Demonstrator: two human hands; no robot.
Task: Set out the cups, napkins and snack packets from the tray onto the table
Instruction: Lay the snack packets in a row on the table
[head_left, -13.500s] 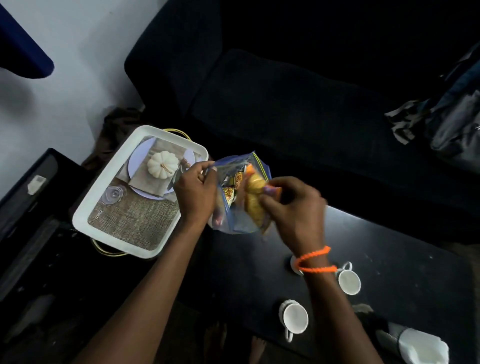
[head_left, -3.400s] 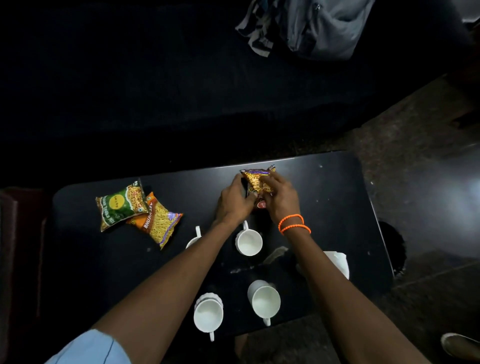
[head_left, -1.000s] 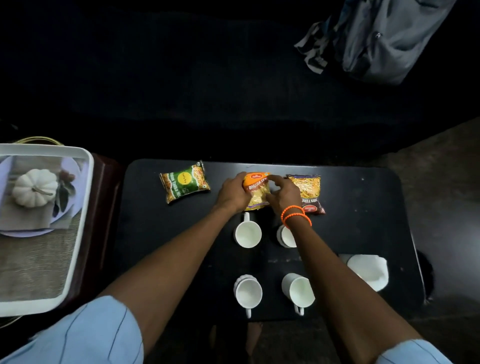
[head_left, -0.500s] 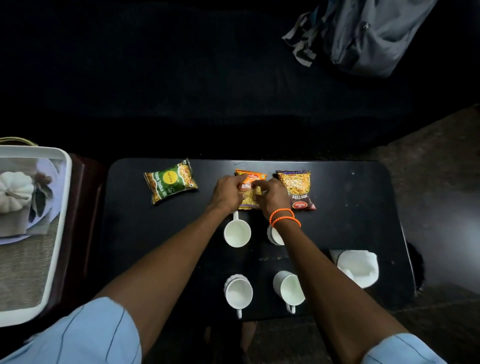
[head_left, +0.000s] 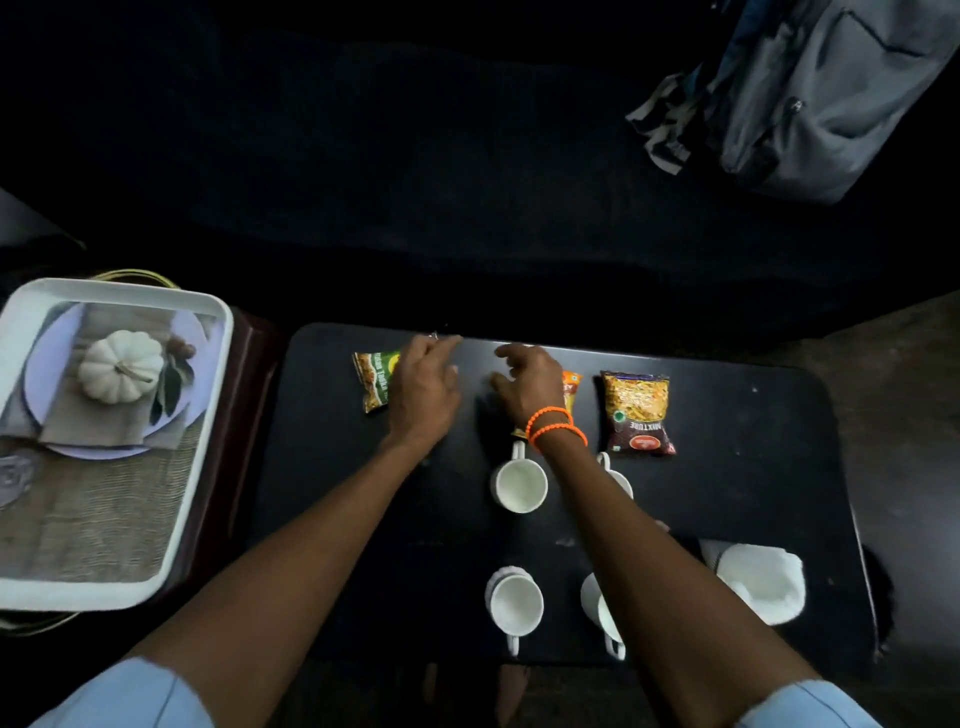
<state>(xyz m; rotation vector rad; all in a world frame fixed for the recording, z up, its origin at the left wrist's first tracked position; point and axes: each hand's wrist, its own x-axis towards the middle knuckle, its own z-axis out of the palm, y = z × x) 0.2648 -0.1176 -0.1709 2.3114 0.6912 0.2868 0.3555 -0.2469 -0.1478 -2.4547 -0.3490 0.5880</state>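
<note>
On the desk (head_left: 753, 509), the dark packet (head_left: 638, 413) reads "MIXTURE"; the green packet's (head_left: 375, 381) print is too blurred, and the orange packet (head_left: 570, 395) lies mostly hidden under the right hand (head_left: 527, 387). Four cups (head_left: 519, 486) and white napkins (head_left: 761, 582) sit nearer; the tray (head_left: 213, 395) stands left. Half a second ago both hands pinched the orange packet; now the left hand (head_left: 423, 389) and right hover released, fingers spread, holding nothing.

Home living room: dark sofa (head_left: 415, 156), low coffee table (head_left: 753, 493).
</note>
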